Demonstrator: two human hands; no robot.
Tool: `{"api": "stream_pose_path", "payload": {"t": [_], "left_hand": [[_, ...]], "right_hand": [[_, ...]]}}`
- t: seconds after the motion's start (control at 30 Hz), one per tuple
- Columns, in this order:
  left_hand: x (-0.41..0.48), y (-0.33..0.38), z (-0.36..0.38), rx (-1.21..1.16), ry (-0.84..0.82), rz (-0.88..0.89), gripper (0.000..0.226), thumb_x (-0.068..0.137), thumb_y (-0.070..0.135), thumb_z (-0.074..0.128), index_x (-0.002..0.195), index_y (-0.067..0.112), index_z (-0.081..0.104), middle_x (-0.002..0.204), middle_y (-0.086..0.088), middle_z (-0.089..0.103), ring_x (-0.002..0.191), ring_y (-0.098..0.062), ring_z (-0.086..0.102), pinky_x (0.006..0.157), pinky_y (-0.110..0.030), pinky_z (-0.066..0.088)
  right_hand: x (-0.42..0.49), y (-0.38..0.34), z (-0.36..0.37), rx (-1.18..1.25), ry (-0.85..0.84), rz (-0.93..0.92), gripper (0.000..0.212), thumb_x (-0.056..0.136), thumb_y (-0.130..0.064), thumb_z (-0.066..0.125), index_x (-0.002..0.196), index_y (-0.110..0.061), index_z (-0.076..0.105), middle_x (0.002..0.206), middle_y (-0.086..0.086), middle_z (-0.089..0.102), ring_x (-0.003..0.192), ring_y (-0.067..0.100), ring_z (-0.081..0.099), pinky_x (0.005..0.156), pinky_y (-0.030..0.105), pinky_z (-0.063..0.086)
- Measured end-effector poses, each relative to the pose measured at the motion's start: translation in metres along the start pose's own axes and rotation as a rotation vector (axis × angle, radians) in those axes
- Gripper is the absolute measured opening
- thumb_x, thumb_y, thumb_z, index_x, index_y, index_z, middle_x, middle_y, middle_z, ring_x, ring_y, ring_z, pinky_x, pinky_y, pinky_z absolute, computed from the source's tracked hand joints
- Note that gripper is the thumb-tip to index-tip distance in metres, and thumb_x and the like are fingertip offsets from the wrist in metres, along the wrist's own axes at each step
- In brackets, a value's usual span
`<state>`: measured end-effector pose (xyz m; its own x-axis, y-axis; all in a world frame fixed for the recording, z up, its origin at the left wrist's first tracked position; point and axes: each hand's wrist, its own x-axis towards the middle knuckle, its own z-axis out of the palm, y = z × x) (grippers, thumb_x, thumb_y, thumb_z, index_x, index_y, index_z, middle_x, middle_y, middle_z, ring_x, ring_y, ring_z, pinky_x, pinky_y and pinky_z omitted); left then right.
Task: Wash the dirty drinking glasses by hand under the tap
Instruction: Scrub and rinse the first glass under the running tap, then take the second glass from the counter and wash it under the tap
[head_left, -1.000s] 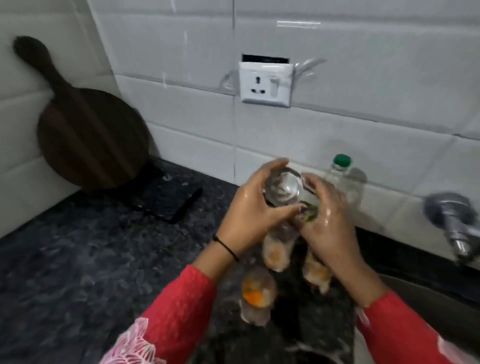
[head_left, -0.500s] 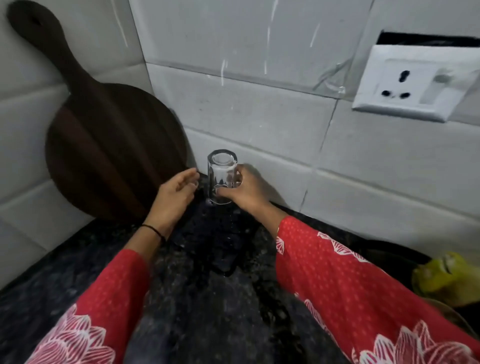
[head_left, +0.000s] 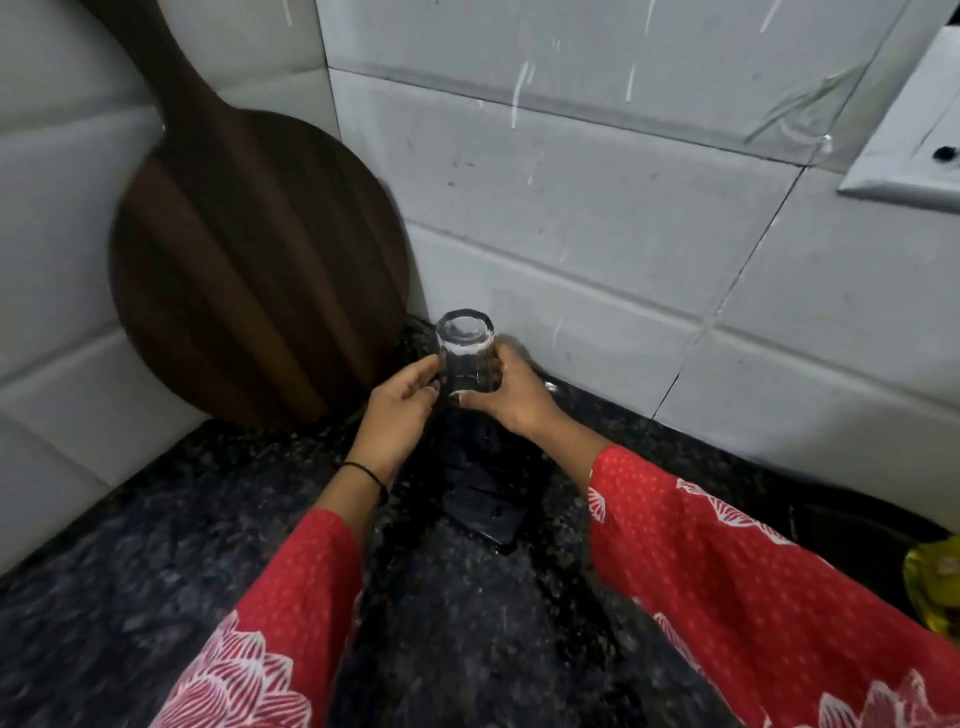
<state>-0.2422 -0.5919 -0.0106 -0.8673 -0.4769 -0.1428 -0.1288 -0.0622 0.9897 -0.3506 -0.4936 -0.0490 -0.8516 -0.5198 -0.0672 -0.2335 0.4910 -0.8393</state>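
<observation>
A clear drinking glass (head_left: 464, 349) stands upside down, base up, on a black mat (head_left: 480, 499) near the tiled back wall. My right hand (head_left: 511, 397) grips its right side with fingers and thumb. My left hand (head_left: 402, 402) touches the glass's left side with its fingertips. Both forearms wear red flowered sleeves. No tap or sink basin is in view.
A round dark wooden board (head_left: 254, 270) with a handle leans in the wall corner, just left of the glass. A white wall socket (head_left: 914, 156) sits at upper right. A yellow-green object (head_left: 935, 587) lies at the right edge. Dark speckled granite counter (head_left: 130, 597) spreads below.
The view has swung from the sink side to the counter corner. The glass now stands inverted on the mat, and my left hand has closed in onto its left side.
</observation>
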Motion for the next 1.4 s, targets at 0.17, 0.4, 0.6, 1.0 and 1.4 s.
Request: {"api": "stream_pose_path", "payload": {"t": [0.17, 0.4, 0.6, 1.0, 1.4], "left_hand": [[-0.035, 0.016, 0.013, 0.053, 0.097, 0.147, 0.035, 0.094, -0.005, 0.045, 0.123, 0.011, 0.055, 0.123, -0.006, 0.06, 0.121, -0.021, 0.055, 0.109, -0.04, 0.041], [-0.167, 0.071, 0.069, -0.161, 0.027, 0.482, 0.022, 0.091, 0.003, 0.047, 0.103, 0.014, 0.062, 0.107, -0.009, 0.067, 0.107, -0.024, 0.065, 0.098, -0.04, 0.049], [-0.281, 0.047, 0.132, -0.161, -0.21, 0.601, 0.022, 0.095, -0.004, 0.045, 0.105, 0.011, 0.058, 0.105, -0.014, 0.065, 0.103, -0.026, 0.064, 0.093, -0.033, 0.05], [-0.336, -0.084, 0.201, -0.035, -0.348, 0.049, 0.044, 0.095, 0.043, 0.036, 0.128, 0.019, 0.053, 0.131, 0.001, 0.059, 0.125, -0.011, 0.053, 0.112, -0.037, 0.037], [-0.431, -0.081, 0.349, -0.031, -0.691, -0.061, 0.028, 0.099, 0.018, 0.044, 0.123, 0.017, 0.058, 0.127, -0.005, 0.061, 0.114, -0.008, 0.059, 0.101, -0.024, 0.045]], "right_hand": [[-0.047, -0.038, -0.038, -0.011, 0.06, 0.001, 0.074, 0.079, -0.043, 0.071, 0.139, -0.017, 0.037, 0.137, 0.006, 0.05, 0.126, 0.022, 0.048, 0.104, 0.028, 0.041], [-0.219, -0.082, -0.146, 0.328, 0.225, -0.238, 0.017, 0.09, -0.013, 0.061, 0.105, -0.021, 0.061, 0.108, -0.004, 0.065, 0.098, 0.005, 0.061, 0.089, 0.029, 0.048], [-0.39, -0.007, -0.173, 0.211, 0.845, -0.411, 0.026, 0.092, -0.015, 0.05, 0.115, -0.027, 0.054, 0.114, 0.008, 0.057, 0.104, 0.026, 0.057, 0.091, 0.043, 0.045], [-0.459, 0.106, -0.103, 0.316, 0.481, 0.015, 0.087, 0.073, -0.014, 0.079, 0.143, -0.015, 0.028, 0.141, -0.005, 0.045, 0.133, 0.002, 0.042, 0.108, 0.022, 0.036], [-0.581, 0.186, -0.217, 0.33, 0.734, 0.184, 0.071, 0.065, 0.002, 0.084, 0.123, -0.024, 0.051, 0.111, -0.016, 0.064, 0.102, -0.007, 0.06, 0.083, 0.009, 0.046]]}}
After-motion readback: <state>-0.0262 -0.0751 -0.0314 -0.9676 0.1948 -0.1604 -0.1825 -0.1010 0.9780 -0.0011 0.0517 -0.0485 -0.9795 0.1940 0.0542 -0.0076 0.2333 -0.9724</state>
